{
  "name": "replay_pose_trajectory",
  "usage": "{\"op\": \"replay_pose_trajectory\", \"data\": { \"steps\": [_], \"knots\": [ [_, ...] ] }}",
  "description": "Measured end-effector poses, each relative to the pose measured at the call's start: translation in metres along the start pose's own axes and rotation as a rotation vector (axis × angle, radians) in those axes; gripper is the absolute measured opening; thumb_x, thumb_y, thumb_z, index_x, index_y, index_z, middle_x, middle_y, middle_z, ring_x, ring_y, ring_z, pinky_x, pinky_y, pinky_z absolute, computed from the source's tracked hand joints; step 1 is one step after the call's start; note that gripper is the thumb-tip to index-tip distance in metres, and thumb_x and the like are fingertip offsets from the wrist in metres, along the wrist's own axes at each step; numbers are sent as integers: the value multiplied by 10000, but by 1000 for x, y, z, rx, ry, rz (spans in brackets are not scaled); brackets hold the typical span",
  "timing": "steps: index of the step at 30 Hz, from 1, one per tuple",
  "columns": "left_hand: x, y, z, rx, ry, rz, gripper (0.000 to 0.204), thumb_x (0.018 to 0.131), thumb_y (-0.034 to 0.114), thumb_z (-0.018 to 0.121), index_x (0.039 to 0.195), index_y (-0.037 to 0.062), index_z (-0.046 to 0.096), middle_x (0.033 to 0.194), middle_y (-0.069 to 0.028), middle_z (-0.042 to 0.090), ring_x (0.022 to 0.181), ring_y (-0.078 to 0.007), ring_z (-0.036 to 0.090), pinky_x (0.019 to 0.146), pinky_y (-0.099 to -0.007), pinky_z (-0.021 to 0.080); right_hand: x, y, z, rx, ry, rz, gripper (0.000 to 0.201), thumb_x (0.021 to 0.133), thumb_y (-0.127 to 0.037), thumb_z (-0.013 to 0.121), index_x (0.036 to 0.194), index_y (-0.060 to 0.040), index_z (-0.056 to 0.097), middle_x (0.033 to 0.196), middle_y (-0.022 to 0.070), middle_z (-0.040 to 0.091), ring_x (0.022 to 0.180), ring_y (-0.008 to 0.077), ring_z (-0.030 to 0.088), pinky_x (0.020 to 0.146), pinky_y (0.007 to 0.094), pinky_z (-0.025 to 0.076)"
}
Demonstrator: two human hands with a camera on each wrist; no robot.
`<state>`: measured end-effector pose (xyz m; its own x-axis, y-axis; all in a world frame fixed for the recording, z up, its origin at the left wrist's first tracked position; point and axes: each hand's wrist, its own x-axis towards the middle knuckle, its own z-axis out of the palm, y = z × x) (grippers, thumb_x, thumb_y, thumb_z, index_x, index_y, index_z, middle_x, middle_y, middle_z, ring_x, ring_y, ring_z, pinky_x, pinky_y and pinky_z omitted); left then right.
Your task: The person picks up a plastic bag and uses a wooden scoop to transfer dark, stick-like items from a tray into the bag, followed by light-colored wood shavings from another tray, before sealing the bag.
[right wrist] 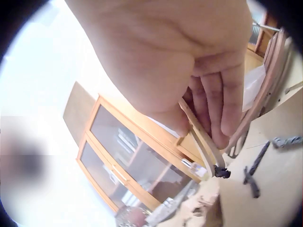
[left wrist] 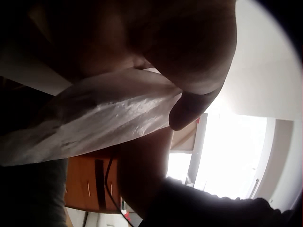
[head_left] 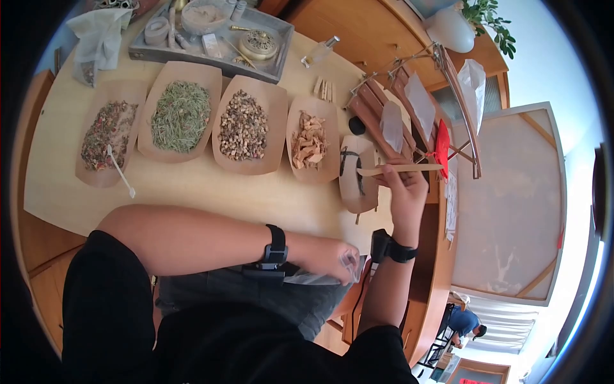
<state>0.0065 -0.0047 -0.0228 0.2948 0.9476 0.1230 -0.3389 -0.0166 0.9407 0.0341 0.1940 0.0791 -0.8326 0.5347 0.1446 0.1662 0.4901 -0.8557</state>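
My right hand (head_left: 406, 189) grips a pair of wooden tongs (head_left: 400, 169) above the rightmost brown paper tray (head_left: 355, 195), which holds a few dark strips. In the right wrist view the fingers (right wrist: 227, 94) curl round the tongs (right wrist: 201, 137), and a small dark piece (right wrist: 221, 172) sits pinched at their tip. My left hand (head_left: 336, 258) is at the table's near edge and holds a small translucent white bag (head_left: 310, 278). The left wrist view shows the thumb (left wrist: 189, 106) and palm clasping that bag (left wrist: 104, 113).
A row of paper trays lies across the table: red petals (head_left: 105, 134) with a white spoon (head_left: 120, 171), green herb (head_left: 181, 115), brown buds (head_left: 243, 125), tan slices (head_left: 310, 141). A grey tray (head_left: 192, 56) stands behind, a wooden rack (head_left: 377, 105) with sachets to the right.
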Motion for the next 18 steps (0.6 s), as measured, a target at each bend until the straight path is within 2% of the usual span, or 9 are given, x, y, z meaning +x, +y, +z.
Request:
{"op": "replay_pose_trajectory", "data": {
  "steps": [4, 5, 7, 8, 9, 11, 13, 15, 18],
  "knots": [
    [-4, 10, 1, -84, 130, -34, 322, 911, 147, 785, 1175, 30, 642, 1154, -75, 711, 1123, -173, 648, 1012, -339, 512, -39, -21, -24, 172, -80, -60, 228, 1008, -107, 728, 1156, 46, 647, 995, 145, 759, 917, 240, 772, 836, 362, 634],
    [-2, 6, 2, -90, 86, -46, 322, 911, 147, 785, 1175, 30, 642, 1154, -75, 711, 1123, -173, 648, 1012, -339, 512, -53, -25, -28, 159, -40, -40, 228, 1008, -107, 728, 1156, 46, 647, 995, 145, 759, 917, 240, 772, 836, 362, 634],
    [2, -4, 1, -236, 145, 67, 341, 910, 122, 788, 1197, 31, 628, 1162, -84, 700, 1117, -183, 648, 1008, -340, 517, -74, -34, -30, 309, -104, -8, 269, 972, -136, 773, 1128, 39, 641, 959, 143, 748, 928, 262, 777, 840, 378, 631],
    [4, -5, 3, -313, 165, 76, 343, 896, 49, 743, 1211, 30, 608, 1162, -89, 682, 1100, -194, 650, 991, -347, 525, -83, -37, -29, 311, -62, 14, 297, 946, -151, 800, 1112, 37, 641, 934, 145, 740, 913, 273, 782, 844, 385, 627],
    [6, -6, 2, -318, 143, 72, 343, 896, 49, 743, 1211, 30, 608, 1162, -89, 682, 1100, -194, 650, 991, -347, 525, -89, -36, -32, 301, -44, 22, 297, 946, -151, 800, 1112, 37, 641, 934, 145, 740, 913, 273, 782, 844, 385, 627],
    [1, 7, -1, -369, 141, 66, 343, 872, -14, 671, 1205, 25, 598, 1152, -89, 668, 1087, -197, 651, 978, -359, 528, -98, -34, -36, 331, -92, 50, 273, 947, -143, 790, 1094, 33, 641, 923, 159, 751, 888, 275, 783, 844, 370, 623],
    [-1, 9, -1, -371, 138, 49, 407, 843, -56, 613, 1238, 31, 572, 1139, -95, 662, 1082, -202, 649, 968, -368, 530, -104, -38, -33, 322, -73, 84, 232, 956, -128, 772, 1064, 31, 644, 903, 165, 760, 821, 258, 773, 804, 345, 620],
    [-2, 9, 0, -374, 103, 58, 461, 839, -67, 611, 1284, 41, 549, 1140, -98, 658, 1091, -210, 648, 977, -374, 529, -109, -43, -30, 263, 52, 170, 104, 955, -17, 729, 1021, 59, 708, 901, 133, 774, 777, 182, 725, 734, 301, 564],
    [0, 0, -1, -337, 71, 87, 506, 837, -76, 603, 1323, 46, 530, 1136, -94, 653, 1097, -217, 648, 983, -373, 527, -115, -43, -27, 185, 146, 182, 84, 962, -12, 729, 1004, 57, 709, 887, 122, 772, 756, 167, 719, 719, 290, 560]
  ]
}}
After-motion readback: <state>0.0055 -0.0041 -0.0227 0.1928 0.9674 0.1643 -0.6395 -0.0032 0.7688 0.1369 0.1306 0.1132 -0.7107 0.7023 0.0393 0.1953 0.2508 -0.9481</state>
